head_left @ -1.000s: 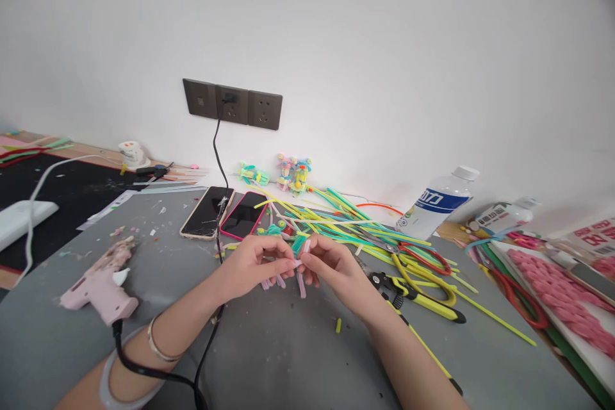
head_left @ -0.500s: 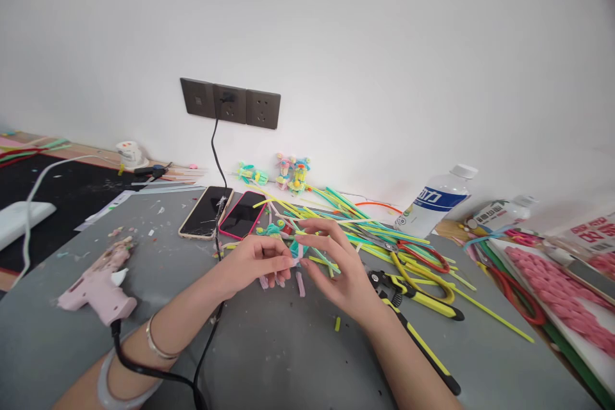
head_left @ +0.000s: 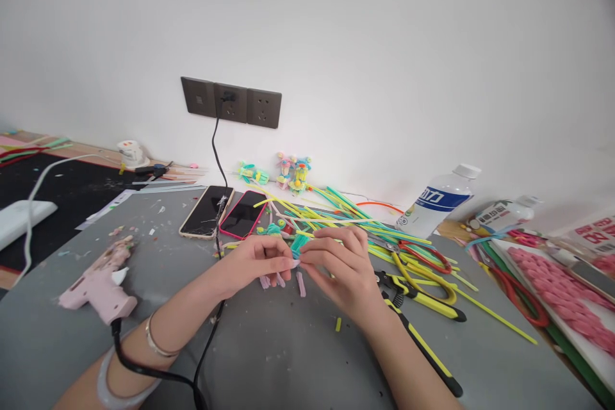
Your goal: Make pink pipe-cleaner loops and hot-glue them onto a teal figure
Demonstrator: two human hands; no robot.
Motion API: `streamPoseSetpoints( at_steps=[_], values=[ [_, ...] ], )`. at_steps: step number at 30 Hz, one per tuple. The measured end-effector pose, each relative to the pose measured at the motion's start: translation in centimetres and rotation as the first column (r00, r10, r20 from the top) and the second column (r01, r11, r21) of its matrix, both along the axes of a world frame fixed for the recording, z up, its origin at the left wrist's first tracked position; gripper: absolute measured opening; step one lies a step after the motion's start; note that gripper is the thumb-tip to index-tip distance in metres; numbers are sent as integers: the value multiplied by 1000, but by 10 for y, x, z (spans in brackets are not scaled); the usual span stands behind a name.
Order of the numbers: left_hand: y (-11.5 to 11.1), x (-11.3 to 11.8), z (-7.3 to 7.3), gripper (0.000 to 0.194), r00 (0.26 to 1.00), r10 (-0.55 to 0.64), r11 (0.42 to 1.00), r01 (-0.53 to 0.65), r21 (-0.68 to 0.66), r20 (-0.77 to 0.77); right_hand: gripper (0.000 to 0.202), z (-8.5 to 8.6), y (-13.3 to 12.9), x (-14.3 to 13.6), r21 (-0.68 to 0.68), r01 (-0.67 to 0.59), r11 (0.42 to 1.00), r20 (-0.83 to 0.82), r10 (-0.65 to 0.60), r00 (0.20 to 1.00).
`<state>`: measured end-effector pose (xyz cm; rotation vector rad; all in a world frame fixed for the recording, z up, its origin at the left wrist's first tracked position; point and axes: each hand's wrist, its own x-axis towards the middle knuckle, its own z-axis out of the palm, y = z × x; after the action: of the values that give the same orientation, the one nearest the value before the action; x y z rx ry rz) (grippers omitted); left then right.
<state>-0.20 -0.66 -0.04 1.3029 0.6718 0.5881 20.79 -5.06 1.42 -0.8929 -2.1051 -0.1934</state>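
My left hand (head_left: 262,261) pinches a small pale lilac piece (head_left: 295,263), which looks like a short length of pipe cleaner, between thumb and forefinger. From the other side my right hand (head_left: 339,266) closes thumb and fingertips on the same piece, mostly hiding it. Just behind the fingertips lies a teal fuzzy bundle (head_left: 299,243). A loose lilac pipe cleaner piece (head_left: 301,284) rests on the grey table below my hands, and more lilac bits (head_left: 265,282) show under my left fingers.
Left of my forearm lies a pink glue gun (head_left: 98,288), its black cord crossing the arm. Two phones (head_left: 243,214) lie behind my hands. To the right are pliers (head_left: 418,298), scissors (head_left: 425,256), yellow and teal pipe cleaners (head_left: 336,205) and a bottle (head_left: 435,202). Small fuzzy figures (head_left: 298,173) stand by the wall.
My right fingers, spread apart before, have come down and closed on the lilac piece at my left fingertips. My left hand stays nearly where it was.
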Motion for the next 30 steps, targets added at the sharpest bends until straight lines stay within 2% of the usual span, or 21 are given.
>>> streamPoseSetpoints(
  at_steps=[3, 5, 7, 11, 16, 19, 21, 24, 28, 30],
  values=[
    [0, -2, -2, 27, 1000, 2, 998, -2, 57, -11, 11, 2, -1, -3, -158, -35, 987, -95, 20, 995],
    [0, -2, -1, 27, 1000, 3, 996, 0, 86, -28, 14, 3, -1, -3, -310, -100, 946, -181, 45, 983],
    [-1, -2, 1, 27, 1000, -1, 990, 3, 143, -16, 20, 4, -1, -3, -466, -198, 862, -287, 64, 956],
    [-3, 0, 3, 24, 993, -38, 940, -1, 341, 108, 27, 5, -1, -1, -671, -377, 638, -446, 59, 893],
    [-6, -1, 1, 14, 989, -52, 866, -26, 500, 141, 25, 3, 0, 1, -729, -546, 412, -588, 30, 808],
    [-7, -1, 2, 12, 990, -62, 820, -23, 572, 130, 23, 3, 1, 2, -731, -606, 313, -627, 41, 778],
    [-8, -1, 3, 11, 989, -74, 795, -21, 606, 130, 21, 3, 2, 2, -727, -629, 275, -642, 54, 765],
    [-8, 0, 3, 12, 990, -47, 730, -56, 681, 132, 18, 4, 2, 3, -721, -647, 250, -654, 63, 754],
    [-9, 1, 3, 16, 988, 36, 554, -144, 820, 150, 18, 5, 1, 3, -733, -634, 248, -643, 53, 764],
    [-9, 2, 3, 18, 986, 58, 498, -162, 852, 154, 20, 4, 1, 3, -735, -634, 241, -645, 39, 763]
  ],
)
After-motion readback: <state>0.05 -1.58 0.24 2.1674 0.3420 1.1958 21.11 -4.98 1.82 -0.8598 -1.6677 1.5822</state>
